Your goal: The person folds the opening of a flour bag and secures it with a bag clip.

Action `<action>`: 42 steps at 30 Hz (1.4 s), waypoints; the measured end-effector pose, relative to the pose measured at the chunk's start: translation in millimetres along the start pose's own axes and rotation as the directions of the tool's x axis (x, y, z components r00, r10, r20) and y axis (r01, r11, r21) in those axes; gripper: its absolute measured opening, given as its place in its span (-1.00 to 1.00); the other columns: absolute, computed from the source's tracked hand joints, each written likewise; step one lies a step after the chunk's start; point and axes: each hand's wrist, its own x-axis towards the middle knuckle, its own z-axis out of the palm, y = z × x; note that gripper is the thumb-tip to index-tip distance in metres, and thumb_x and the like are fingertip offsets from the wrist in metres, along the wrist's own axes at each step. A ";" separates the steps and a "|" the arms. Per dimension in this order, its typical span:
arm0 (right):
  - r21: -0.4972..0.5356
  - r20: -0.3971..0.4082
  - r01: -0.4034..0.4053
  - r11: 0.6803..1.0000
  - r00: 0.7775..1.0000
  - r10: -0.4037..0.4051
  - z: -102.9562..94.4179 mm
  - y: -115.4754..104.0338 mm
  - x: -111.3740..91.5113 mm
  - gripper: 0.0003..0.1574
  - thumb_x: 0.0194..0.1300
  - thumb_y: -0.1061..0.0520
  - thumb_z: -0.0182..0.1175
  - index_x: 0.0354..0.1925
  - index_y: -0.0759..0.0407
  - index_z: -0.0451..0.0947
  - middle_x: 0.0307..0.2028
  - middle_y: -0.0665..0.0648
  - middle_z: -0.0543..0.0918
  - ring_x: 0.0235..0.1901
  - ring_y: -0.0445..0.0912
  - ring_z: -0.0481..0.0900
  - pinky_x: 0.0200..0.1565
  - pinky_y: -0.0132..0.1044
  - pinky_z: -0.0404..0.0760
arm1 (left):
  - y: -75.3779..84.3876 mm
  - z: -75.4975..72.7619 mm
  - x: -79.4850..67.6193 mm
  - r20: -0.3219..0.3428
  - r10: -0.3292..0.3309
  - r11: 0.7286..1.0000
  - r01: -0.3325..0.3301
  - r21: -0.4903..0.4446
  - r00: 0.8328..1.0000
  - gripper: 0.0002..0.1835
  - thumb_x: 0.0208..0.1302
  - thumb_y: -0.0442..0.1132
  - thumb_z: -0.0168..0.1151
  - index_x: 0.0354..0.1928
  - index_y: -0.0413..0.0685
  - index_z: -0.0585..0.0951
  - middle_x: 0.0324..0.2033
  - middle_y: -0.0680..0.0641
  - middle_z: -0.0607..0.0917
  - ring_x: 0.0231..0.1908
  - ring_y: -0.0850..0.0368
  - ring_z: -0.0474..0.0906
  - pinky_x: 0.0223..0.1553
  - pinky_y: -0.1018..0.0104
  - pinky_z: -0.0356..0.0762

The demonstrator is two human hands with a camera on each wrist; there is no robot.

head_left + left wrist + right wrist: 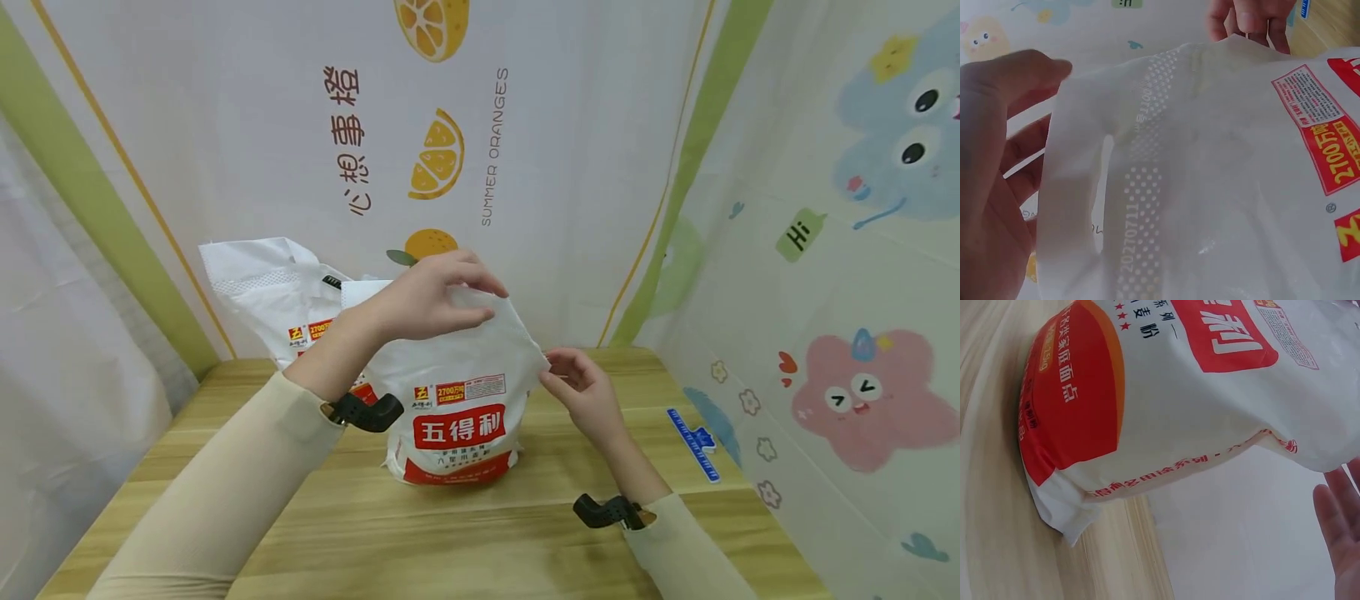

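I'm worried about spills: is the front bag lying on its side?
No, the head view shows the front bag standing upright on the table.

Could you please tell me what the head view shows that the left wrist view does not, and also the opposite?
Only the head view: the rear bag and the left sleeve.
Only the left wrist view: the slot near the front bag's top edge and the number 20270711.
Both: the front bag, the left hand and the right hand.

Head view from above, forward and down; wrist views close-up, front bag (450, 358) common to all.
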 end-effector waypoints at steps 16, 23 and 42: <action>-0.012 0.127 -0.017 1.000 0.992 0.018 8.7 -2.4 5.1 -0.68 0.45 -0.04 0.25 0.12 -0.05 0.61 0.13 0.04 0.64 0.12 0.05 0.62 0.09 -0.18 0.69 | 5.9 13.4 -1.4 0.086 -0.108 0.903 0.062 0.426 0.990 -0.76 0.20 0.10 0.46 -0.32 0.16 0.68 -0.26 0.13 0.68 -0.20 0.13 0.57 0.17 0.03 0.40; -0.016 0.080 0.044 0.999 0.996 -0.043 16.7 -1.2 10.7 -0.71 0.37 0.12 0.34 0.05 0.07 0.68 0.01 0.16 0.71 -0.08 0.04 0.70 -0.10 -0.16 0.75 | 3.1 13.9 -4.8 0.104 -0.105 0.895 0.048 0.444 0.989 -0.88 0.26 -0.14 0.43 -0.21 0.13 0.67 -0.28 0.12 0.78 -0.25 0.15 0.64 0.24 -0.01 0.39; -0.166 -0.048 0.323 0.932 0.941 -0.335 26.4 11.9 6.5 -0.76 0.29 0.35 0.35 -0.08 0.21 0.78 -0.25 0.19 0.70 -0.28 -0.06 0.65 -0.26 -0.44 0.69 | -21.1 22.1 -20.3 0.036 0.164 0.903 -0.165 0.397 0.986 -0.83 0.20 -0.33 0.47 -0.23 0.14 0.82 -0.33 0.11 0.72 -0.31 0.14 0.61 -0.18 0.21 0.50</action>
